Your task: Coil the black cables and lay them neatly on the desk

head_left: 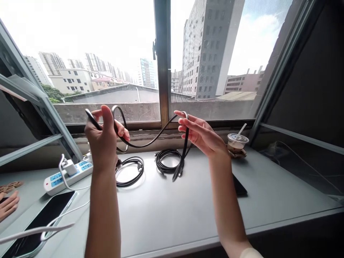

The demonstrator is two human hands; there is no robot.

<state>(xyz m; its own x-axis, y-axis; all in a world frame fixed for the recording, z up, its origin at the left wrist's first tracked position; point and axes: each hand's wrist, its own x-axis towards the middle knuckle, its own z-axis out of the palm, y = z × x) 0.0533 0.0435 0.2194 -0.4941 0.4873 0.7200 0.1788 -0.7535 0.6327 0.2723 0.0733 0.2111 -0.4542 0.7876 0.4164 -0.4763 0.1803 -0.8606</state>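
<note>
A black cable (146, 145) stretches in a sagging line between my two raised hands above the desk. My left hand (102, 145) is closed round one part of it, with the cable looped about the fingers and a bend standing up beside them. On the other side my right hand (205, 136) has its fingers nearly straight, and the cable passes over and between them. From there a length of the cable hangs down towards the desk, its lower end blurred. Below lie two coiled black cables, one coil (130, 184) at the left and another coil (169, 167) near the middle.
On the left of the desk (166, 218) are a white power strip (68, 175) with plugs and a phone (43, 215) under white cords. Another person's hand (9, 206) rests at the far left. A lidded drink cup (236, 141) and a black flat object (239, 186) are at the right.
</note>
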